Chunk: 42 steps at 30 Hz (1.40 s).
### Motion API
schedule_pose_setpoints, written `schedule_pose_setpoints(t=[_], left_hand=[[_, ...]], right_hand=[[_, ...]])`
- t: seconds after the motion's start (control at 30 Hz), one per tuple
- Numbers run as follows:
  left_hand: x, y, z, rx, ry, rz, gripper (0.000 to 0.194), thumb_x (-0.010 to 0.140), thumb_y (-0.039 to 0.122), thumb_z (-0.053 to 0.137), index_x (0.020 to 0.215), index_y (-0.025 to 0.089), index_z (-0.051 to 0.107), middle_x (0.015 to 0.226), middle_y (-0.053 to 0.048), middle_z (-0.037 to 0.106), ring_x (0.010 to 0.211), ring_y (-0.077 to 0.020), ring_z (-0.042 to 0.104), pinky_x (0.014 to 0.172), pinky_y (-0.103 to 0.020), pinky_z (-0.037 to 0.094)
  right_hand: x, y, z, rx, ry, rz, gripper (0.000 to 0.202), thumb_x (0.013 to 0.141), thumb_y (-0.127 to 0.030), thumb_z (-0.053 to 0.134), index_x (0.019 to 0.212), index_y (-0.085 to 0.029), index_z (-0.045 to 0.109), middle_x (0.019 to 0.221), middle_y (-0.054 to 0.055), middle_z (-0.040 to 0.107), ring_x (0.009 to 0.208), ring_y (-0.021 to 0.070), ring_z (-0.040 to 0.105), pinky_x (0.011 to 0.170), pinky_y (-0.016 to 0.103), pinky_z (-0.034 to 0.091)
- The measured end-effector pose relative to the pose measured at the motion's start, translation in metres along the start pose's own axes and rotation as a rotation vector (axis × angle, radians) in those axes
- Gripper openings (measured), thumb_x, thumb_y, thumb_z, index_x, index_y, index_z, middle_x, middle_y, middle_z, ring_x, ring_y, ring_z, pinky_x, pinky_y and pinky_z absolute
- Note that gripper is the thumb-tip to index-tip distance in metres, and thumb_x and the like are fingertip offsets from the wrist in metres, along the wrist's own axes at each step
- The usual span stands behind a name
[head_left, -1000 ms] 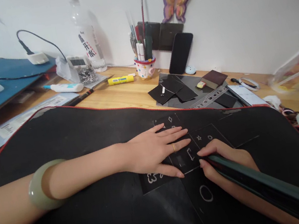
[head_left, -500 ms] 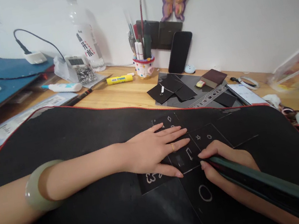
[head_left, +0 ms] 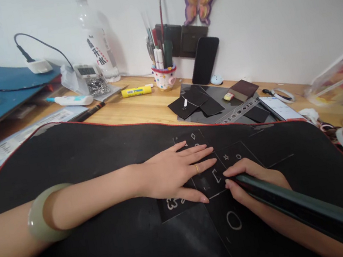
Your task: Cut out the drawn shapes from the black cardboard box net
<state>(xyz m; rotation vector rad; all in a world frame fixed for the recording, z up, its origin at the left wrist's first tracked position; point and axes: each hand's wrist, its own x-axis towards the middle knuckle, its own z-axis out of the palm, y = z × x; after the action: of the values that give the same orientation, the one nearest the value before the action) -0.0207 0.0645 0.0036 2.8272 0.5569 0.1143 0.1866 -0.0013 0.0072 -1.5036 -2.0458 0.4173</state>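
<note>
1. Black card (head_left: 209, 187): lies on the dark mat (head_left: 101, 145) with the red edge, directly in front of you. Pale lines divide it into panels. Its exact outline is hard to read, black against black.
2. Your left hand (head_left: 174, 170): flat, fingers spread, palm down across the card; it grasps nothing and covers part of the markings.
3. Your right hand (head_left: 266, 174): pinches a dark green pen (head_left: 290, 200) between thumb and forefinger, the barrel slanting toward you. The tip is hidden, so I cannot tell whether it touches the card.
4. Done, as far as shows: a diamond (head_left: 193, 136) in the far panel; a star (head_left: 226, 157) and a small ring (head_left: 238, 156) to the right; a clover-like outline (head_left: 171, 203) at left, partly under your thumb side; a large ring (head_left: 233, 220) in the near panel.
5. Left, by my judgement: the bracket-shaped outline (head_left: 215, 177) in the middle panel, just beside your pinching fingertips, has no line on its right side and reads as unfinished.
6. Progress estimate: several figures look complete, one partial. Marks beneath your left hand: cannot tell.
</note>
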Motion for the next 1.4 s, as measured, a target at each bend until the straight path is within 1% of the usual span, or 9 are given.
schedule_pose_setpoints(t=[0.17, 0.37, 0.67, 0.83, 0.97, 1.13, 1.23, 1.33, 1.4], left_hand=[[0.0002, -0.0003, -0.0001, -0.009, 0.012, 0.006, 0.074, 0.081, 0.062, 0.036, 0.138, 0.016, 0.023, 0.145, -0.010, 0.018, 0.133, -0.0246, 0.015, 0.107, -0.047, 0.013], [0.0006, -0.0001, 0.0001, -0.007, 0.006, 0.003, 0.074, 0.081, 0.062, 0.036, 0.138, 0.016, 0.022, 0.145, -0.010, 0.017, 0.134, -0.0232, 0.014, 0.107, -0.045, 0.012], [0.0002, -0.0008, 0.0009, -0.013, 0.022, 0.007, 0.074, 0.081, 0.062, 0.037, 0.137, 0.016, 0.023, 0.145, -0.010, 0.019, 0.133, -0.0242, 0.016, 0.107, -0.046, 0.013], [0.0003, -0.0003, 0.0005, -0.004, 0.014, 0.002, 0.074, 0.081, 0.062, 0.036, 0.138, 0.016, 0.023, 0.145, -0.010, 0.018, 0.134, -0.0226, 0.014, 0.108, -0.043, 0.011], [-0.0003, -0.0005, 0.0007, -0.001, 0.006, -0.005, 0.074, 0.081, 0.063, 0.035, 0.138, 0.017, 0.022, 0.145, -0.009, 0.017, 0.134, -0.0214, 0.013, 0.108, -0.042, 0.009], [-0.0006, -0.0002, 0.0009, -0.005, 0.004, -0.008, 0.074, 0.081, 0.064, 0.034, 0.138, 0.017, 0.021, 0.145, -0.009, 0.016, 0.134, -0.0216, 0.013, 0.108, -0.043, 0.009], [-0.0004, 0.0001, 0.0006, -0.008, -0.002, -0.009, 0.074, 0.081, 0.063, 0.034, 0.138, 0.017, 0.021, 0.146, -0.009, 0.016, 0.134, -0.0214, 0.012, 0.108, -0.044, 0.010], [-0.0004, -0.0001, 0.0007, -0.008, -0.009, -0.012, 0.074, 0.081, 0.063, 0.034, 0.138, 0.017, 0.021, 0.146, -0.009, 0.016, 0.134, -0.0208, 0.012, 0.108, -0.042, 0.008], [-0.0004, -0.0004, 0.0009, -0.005, -0.012, -0.012, 0.074, 0.081, 0.064, 0.034, 0.138, 0.018, 0.021, 0.146, -0.009, 0.015, 0.134, -0.0203, 0.011, 0.108, -0.042, 0.007]], right_hand=[[-0.0018, 0.0031, -0.0015, -0.014, -0.021, -0.040, 0.009, 0.073, -0.016, 0.052, 0.077, -0.024, 0.054, 0.057, -0.008, 0.059, 0.047, 0.0083, 0.056, 0.046, 0.018, 0.042], [0.0001, 0.0013, -0.0046, -0.020, -0.031, -0.087, 0.007, 0.073, -0.017, 0.054, 0.076, -0.023, 0.054, 0.055, -0.008, 0.057, 0.044, 0.0075, 0.054, 0.043, 0.018, 0.040], [-0.0015, 0.0024, -0.0051, -0.017, -0.045, -0.067, 0.006, 0.073, -0.017, 0.052, 0.075, -0.023, 0.053, 0.054, -0.007, 0.056, 0.045, 0.0081, 0.054, 0.045, 0.018, 0.040], [-0.0004, 0.0032, -0.0032, -0.016, -0.018, -0.100, 0.007, 0.072, -0.016, 0.052, 0.075, -0.023, 0.053, 0.053, -0.008, 0.055, 0.043, 0.0071, 0.053, 0.044, 0.018, 0.040], [-0.0003, 0.0031, -0.0031, -0.013, -0.029, -0.121, 0.006, 0.072, -0.016, 0.054, 0.075, -0.022, 0.053, 0.052, -0.008, 0.054, 0.041, 0.0066, 0.051, 0.043, 0.018, 0.039], [-0.0012, 0.0026, -0.0036, 0.002, -0.040, -0.104, 0.003, 0.074, -0.018, 0.053, 0.075, -0.021, 0.053, 0.049, -0.008, 0.051, 0.039, 0.0076, 0.049, 0.042, 0.019, 0.039], [-0.0018, 0.0018, -0.0036, -0.006, -0.020, -0.098, 0.004, 0.073, -0.017, 0.052, 0.073, -0.021, 0.053, 0.048, -0.007, 0.052, 0.038, 0.0079, 0.048, 0.041, 0.019, 0.038], [-0.0016, 0.0002, -0.0049, -0.013, -0.019, -0.095, 0.005, 0.072, -0.016, 0.053, 0.072, -0.021, 0.053, 0.046, -0.008, 0.052, 0.037, 0.0076, 0.049, 0.040, 0.019, 0.038], [-0.0010, -0.0014, -0.0065, -0.010, -0.016, -0.061, 0.005, 0.071, -0.016, 0.053, 0.071, -0.021, 0.053, 0.045, -0.008, 0.051, 0.036, 0.0074, 0.049, 0.039, 0.018, 0.038]])
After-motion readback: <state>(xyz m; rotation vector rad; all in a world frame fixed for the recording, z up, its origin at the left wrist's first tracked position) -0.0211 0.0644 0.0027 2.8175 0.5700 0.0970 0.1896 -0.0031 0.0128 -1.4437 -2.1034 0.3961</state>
